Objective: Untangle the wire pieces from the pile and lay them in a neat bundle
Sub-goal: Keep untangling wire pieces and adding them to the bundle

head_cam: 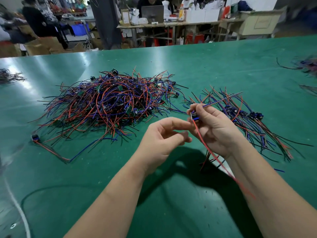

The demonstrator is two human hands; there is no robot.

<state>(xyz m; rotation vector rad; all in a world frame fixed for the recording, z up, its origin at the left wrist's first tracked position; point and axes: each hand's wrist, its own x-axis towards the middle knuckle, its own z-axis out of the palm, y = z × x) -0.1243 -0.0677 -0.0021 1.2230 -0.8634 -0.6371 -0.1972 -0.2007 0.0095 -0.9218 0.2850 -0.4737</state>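
A big tangled pile of red, blue and black wire pieces [113,102] with small black and green parts lies on the green table [171,194] at centre left. To its right lies a laid-out bundle of wire pieces [248,117]. My right hand [214,127] pinches one wire piece [195,115] by its small blue connector; its red lead trails down over my forearm and its blue lead sticks up to the right. My left hand [164,136] hovers just left of it, fingers loosely curled, holding nothing.
A single wire piece [51,148] lies apart at the front left of the pile. More wire heaps sit at the far left edge [10,77] and far right edge [307,66]. Beyond the table are work benches, boxes and people.
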